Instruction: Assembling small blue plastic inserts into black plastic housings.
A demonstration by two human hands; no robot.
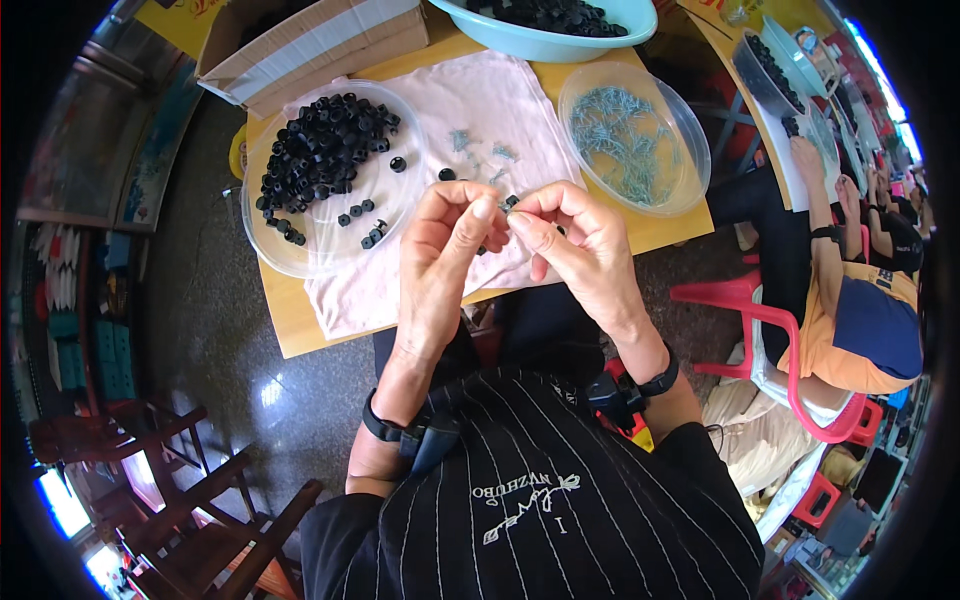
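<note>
Both hands meet in a pinch over a pale pink cloth (480, 95). My right hand (590, 255) grips a small black plastic part (510, 202) between thumb and forefinger. Close beside it, my left hand (437, 255) has thumb and forefinger pressed together; what it holds, if anything, is too small to make out. Just beyond the fingers, several thin metal screws or pins (503, 152) and a round black piece (447, 174) lie on the cloth. Left of my hands, a clear round tray (400, 215) bears a heap of small black parts (325, 150).
At right on the wooden table (690, 222) stands a clear tub (690, 135) of thin metal pieces. An open cardboard box (320, 50) and a light blue basin (545, 42) of black parts line the back. Other people sit at right near a pink plastic chair (790, 330).
</note>
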